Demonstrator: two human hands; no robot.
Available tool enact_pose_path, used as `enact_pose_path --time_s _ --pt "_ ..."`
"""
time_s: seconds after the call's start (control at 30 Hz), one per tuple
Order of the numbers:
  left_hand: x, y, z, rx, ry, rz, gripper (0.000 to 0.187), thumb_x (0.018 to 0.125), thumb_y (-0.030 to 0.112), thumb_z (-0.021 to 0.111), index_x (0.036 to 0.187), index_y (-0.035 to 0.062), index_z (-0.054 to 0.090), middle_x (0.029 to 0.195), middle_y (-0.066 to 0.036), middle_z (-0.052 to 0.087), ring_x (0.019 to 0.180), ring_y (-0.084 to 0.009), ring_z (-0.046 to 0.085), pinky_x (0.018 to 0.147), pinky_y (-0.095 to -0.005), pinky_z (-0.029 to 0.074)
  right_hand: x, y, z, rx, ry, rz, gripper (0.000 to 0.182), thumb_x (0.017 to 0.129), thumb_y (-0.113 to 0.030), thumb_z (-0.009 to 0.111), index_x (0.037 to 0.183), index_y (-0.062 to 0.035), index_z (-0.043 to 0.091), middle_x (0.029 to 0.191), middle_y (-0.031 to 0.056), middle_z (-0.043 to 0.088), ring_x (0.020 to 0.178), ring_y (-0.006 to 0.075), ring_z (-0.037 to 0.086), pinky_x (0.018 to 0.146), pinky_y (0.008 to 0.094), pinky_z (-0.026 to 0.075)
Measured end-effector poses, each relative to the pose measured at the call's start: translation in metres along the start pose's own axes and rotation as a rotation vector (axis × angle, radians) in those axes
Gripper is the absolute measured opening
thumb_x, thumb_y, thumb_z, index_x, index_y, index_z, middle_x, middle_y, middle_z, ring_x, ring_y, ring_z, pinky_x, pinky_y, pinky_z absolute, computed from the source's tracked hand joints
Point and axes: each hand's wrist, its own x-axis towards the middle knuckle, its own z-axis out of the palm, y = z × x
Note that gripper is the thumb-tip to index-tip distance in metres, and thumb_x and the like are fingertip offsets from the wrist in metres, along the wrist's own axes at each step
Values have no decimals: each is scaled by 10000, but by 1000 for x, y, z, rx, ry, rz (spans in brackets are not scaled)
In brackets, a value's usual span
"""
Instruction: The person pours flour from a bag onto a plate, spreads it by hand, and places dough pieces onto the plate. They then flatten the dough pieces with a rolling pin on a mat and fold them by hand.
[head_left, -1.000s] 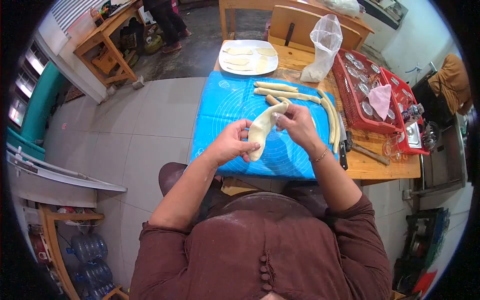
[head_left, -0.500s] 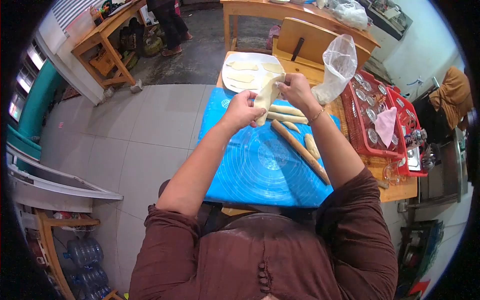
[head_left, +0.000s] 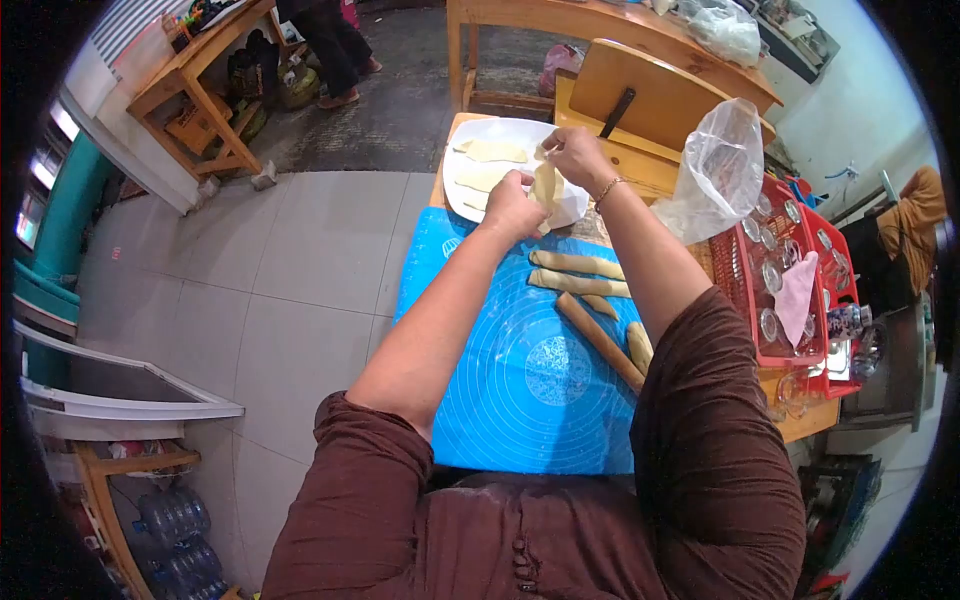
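A thin strip of rolled dough (head_left: 544, 187) hangs between my two hands over the right part of a white tray (head_left: 474, 206). My left hand (head_left: 515, 207) pinches its near end, and my right hand (head_left: 580, 158) grips the far end. Other flat dough pieces (head_left: 495, 151) lie on the tray's left side. Below, on the blue mat (head_left: 480, 400), are two dough ropes (head_left: 575, 272), a small dough scrap (head_left: 600, 305) and a wooden rolling pin (head_left: 598, 340). A thicker dough lump (head_left: 639, 347) is partly covered by my right sleeve.
Right of the mat stands a red basket (head_left: 748, 335) of glass jars with a pink cloth (head_left: 796, 300). A clear plastic bag (head_left: 715, 175) sits by the wooden bench (head_left: 665, 110). Farther back, a person's legs (head_left: 335, 50) show near a wooden table (head_left: 200, 75).
Both hands have moved forward with the dough strip, from above the mat's far edge to over the white tray. The camera view has shifted, with more of the mat showing.
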Motion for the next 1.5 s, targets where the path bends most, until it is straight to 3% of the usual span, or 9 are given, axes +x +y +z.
enact_pose_path --time_s 0.23,0.3,0.43,0.53,0.63,0.77,0.97,1.3,1.5 --pt "9 -9 2 181 14 -2 609 731 30 718 1264 -55 437 927 -165 634 571 -196 650 485 -304 518 9 11 17 -68 -20 33 237 787 -201 662 930 -24 730 867 201 695 811 293 677 716 384 513" --pt "8 -11 2 183 29 5 602 732 32 716 1263 -53 443 917 -156 626 570 -194 645 484 -304 517 3 7 19 -144 -40 136 245 806 -240 617 930 -66 736 917 183 696 902 358 658 807 414 510" --pt "3 -2 -2 -82 -10 -30 561 747 27 707 1248 -51 464 909 -125 627 592 -176 628 482 -283 508 2 4 9 -98 1 109 275 823 -275 617 934 -51 731 911 197 691 873 361 666 785 418 513" --pt "8 16 -13 -376 -39 -71 509 778 14 689 1238 -42 479 930 -123 633 650 -164 624 523 -263 506 -6 -3 -10 392 55 215 374 884 -310 577 843 46 683 744 148 669 625 215 649 570 332 502" --pt "14 44 -21 -641 -37 -98 418 821 3 661 1210 -21 510 941 -134 635 756 -172 627 585 -251 500 -39 -31 -41 557 -73 344 397 923 -325 518 898 46 659 685 86 620 569 150 606 502 279 465" --pt "-1 92 -36 -767 -86 -65 375 821 21 674 1155 -56 524 962 -163 627 797 -206 637 581 -239 509 -73 -42 -67 777 -54 255 415 956 -341 469 1028 30 639 796 79 633 603 129 599 501 259 447" --pt "19 117 -42 -660 -149 -107 364 816 67 709 1096 -58 513 999 -228 592 811 -259 679 521 -184 534 -111 -41 -86 717 -55 223 381 956 -323 504 1027 22 649 822 71 632 647 113 591 533 246 434" --pt "87 77 -17 -645 -140 27 397 860 136 690 1146 -58 494 1032 -208 568 739 -235 637 592 -242 576 -180 -15 -87 470 -160 176 289 916 -212 603 979 67 647 792 88 651 681 125 596 613 274 493" --pt "62 13 -4 -620 -47 -269 459 860 129 684 1205 -77 462 1145 -239 489 768 -287 645 643 -315 612 -210 -2 -71 607 -248 263 271 905 -167 618 1034 69 643 857 97 669 744 134 605 669 285 508"
